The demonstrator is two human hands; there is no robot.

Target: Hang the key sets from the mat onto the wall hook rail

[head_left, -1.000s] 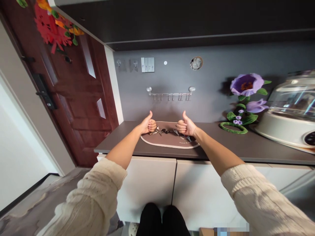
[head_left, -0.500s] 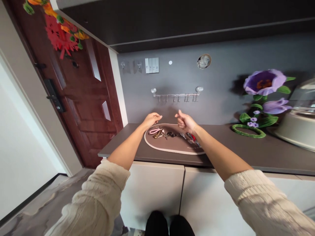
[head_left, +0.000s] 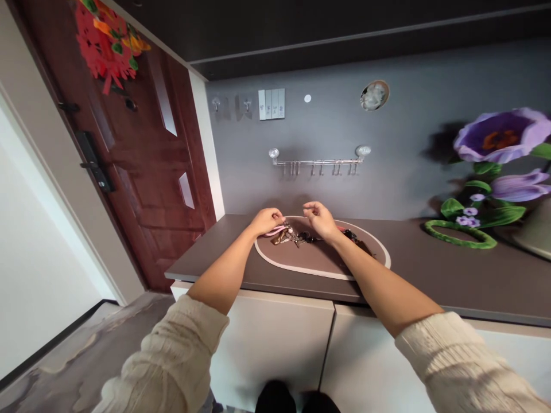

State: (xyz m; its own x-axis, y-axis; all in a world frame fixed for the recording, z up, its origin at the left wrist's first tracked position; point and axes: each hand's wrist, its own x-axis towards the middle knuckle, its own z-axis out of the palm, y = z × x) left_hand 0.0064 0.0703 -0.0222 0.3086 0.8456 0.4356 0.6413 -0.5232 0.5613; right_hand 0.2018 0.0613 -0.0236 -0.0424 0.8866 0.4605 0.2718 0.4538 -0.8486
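My left hand [head_left: 267, 222] is closed in a pinch at the left end of an oval brown mat with a pale rim [head_left: 297, 268]. Its fingertips meet the upper part of a bunch of keys [head_left: 294, 235], whose pink strap [head_left: 275, 231] shows below the hand. My right hand [head_left: 319, 219] hovers over the middle of the mat, fingers loosely curled and fingertips apart, with nothing visible in them. More dark and red key items [head_left: 350, 235] lie on the mat, partly hidden behind my right forearm.
A clear hook rail [head_left: 318, 163] is fixed to the grey wall above the mat. Purple fabric flowers with a green ring base [head_left: 460, 234] stand at the right of the counter [head_left: 413, 275]. A dark cabinet [head_left: 344, 34] overhangs; a brown door [head_left: 155, 201] is at left.
My left hand has come down onto the key bunch. My right hand has lowered slightly and its fingers have loosened. The view has shifted, showing more of the mat's right end.
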